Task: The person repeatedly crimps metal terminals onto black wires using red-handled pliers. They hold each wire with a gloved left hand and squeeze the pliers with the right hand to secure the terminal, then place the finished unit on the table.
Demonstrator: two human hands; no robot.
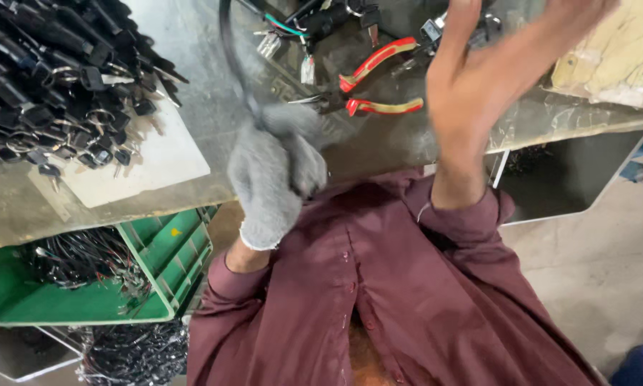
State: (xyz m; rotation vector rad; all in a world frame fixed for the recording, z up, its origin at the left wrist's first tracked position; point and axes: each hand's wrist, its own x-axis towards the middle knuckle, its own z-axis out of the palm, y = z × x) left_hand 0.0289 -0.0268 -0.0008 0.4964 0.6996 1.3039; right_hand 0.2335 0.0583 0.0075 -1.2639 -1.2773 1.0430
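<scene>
The left hand (275,171), in a grey glove, grips a black cable (230,57). The bare right hand (479,78) is lifted above red pliers (375,86).

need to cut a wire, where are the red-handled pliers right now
In the head view the red-handled pliers lie on the grey worktable, top centre, between the grey-gloved left hand and the bare right hand.

Two hands: one left hand (275,168) in a grey knit glove, one bare right hand (479,78). One black cable (230,57). One pair of red-handled pliers (371,86). One green plastic crate (168,257). One heap of black keyed switches (50,78), too many to count.
</scene>
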